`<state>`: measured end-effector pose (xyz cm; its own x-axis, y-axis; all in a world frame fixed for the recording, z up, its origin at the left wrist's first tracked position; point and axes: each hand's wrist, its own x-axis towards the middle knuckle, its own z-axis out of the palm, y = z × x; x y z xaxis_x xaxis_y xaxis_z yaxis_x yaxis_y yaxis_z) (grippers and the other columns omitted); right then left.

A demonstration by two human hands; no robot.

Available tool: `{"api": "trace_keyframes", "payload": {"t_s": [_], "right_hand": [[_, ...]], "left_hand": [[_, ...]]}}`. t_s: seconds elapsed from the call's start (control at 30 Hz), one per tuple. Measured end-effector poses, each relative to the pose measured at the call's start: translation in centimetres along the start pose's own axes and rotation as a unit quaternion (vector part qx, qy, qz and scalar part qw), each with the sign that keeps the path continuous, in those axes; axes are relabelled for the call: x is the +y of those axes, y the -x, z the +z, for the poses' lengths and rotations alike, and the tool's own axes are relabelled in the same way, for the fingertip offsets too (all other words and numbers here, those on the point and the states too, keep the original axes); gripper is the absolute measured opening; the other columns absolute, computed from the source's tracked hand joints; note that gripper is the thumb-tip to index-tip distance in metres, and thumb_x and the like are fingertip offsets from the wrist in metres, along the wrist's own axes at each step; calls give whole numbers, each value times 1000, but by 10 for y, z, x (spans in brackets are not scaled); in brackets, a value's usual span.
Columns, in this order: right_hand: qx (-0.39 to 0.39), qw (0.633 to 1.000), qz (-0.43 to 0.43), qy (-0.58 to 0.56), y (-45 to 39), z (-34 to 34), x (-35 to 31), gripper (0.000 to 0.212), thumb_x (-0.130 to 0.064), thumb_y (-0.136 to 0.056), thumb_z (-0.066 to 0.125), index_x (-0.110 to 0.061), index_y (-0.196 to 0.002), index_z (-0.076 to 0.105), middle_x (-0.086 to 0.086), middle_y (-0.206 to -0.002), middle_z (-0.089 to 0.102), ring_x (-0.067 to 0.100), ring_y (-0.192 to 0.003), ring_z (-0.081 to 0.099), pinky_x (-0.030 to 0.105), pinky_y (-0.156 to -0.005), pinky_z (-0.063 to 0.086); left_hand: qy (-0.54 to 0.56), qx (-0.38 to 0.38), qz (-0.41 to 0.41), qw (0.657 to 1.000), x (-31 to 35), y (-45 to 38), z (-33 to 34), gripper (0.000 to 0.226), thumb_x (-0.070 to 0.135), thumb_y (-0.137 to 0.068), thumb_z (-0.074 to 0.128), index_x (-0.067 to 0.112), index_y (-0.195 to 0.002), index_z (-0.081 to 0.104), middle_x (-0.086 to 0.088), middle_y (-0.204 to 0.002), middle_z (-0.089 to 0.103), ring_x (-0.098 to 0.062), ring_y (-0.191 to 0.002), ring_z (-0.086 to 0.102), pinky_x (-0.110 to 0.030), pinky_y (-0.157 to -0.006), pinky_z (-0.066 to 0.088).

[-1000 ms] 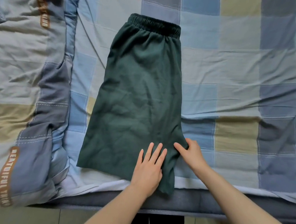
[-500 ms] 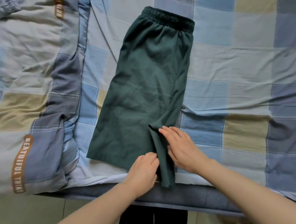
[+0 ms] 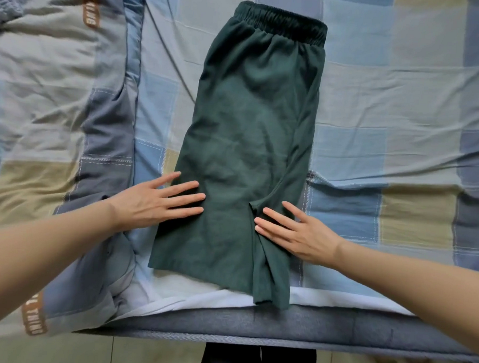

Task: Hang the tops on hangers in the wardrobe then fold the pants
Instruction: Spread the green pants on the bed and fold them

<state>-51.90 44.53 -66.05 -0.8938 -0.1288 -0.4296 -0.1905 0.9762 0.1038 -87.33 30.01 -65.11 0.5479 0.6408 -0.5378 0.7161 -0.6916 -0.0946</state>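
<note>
The fingers [image 3: 189, 196] of the left hand [image 3: 148, 204] lie straight and slightly spread, their tips resting flat on the left edge of the dark green pants [image 3: 246, 142], while the palm sits on the bedding beside the cloth. The right hand [image 3: 299, 234] mirrors it on the other side: its fingers [image 3: 272, 219] are extended and a little apart, pressed on the narrow folded strip of fabric that runs along the pants' right side, next to a slit-like gap in the cloth. Neither hand grips anything. The pants lie flat and lengthwise on the bed [image 3: 364, 326], folded in half so the two legs stack; the gathered elastic waistband [image 3: 280, 24] is at the far end and the hems reach the near edge of the mattress, one corner hanging just over it. Under them is a checked sheet [image 3: 389, 106] in blue, grey and pale yellow squares. A rumpled quilt [image 3: 48, 102] in similar colours, with orange lettered bands, lies along the left, just beside the pants. Tiled floor [image 3: 140, 353] shows at the near edge.
</note>
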Motion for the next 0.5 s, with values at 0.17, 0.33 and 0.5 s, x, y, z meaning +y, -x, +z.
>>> {"api": "trace_keyframes", "payload": {"t_s": [0.17,0.33,0.5], "right_hand": [[-42,993,18,-112,-7,-3,3,81,-36,-76,58,-15,-149,31,1,-154,32,27,-143,28,61,-113,17],[-56,943,16,-328,4,-9,15,74,-20,-78,39,-26,-151,26,-14,-156,22,8,-147,7,38,-119,-10],[19,418,297,-858,18,-24,27,31,-33,-90,55,-15,-112,68,-5,-118,68,5,-111,61,27,-102,44]], "left_hand": [[28,9,-1,1000,3,-14,7,71,18,-87,34,28,-155,18,2,-161,19,-27,-147,20,-61,-115,11],[194,-39,-29,980,19,-9,-15,81,13,-82,56,39,-152,24,17,-159,5,-16,-149,-3,-54,-118,-11],[779,-9,-244,577,10,-8,-47,20,19,-101,51,17,-116,64,9,-124,67,-2,-119,59,-15,-98,44]]}}
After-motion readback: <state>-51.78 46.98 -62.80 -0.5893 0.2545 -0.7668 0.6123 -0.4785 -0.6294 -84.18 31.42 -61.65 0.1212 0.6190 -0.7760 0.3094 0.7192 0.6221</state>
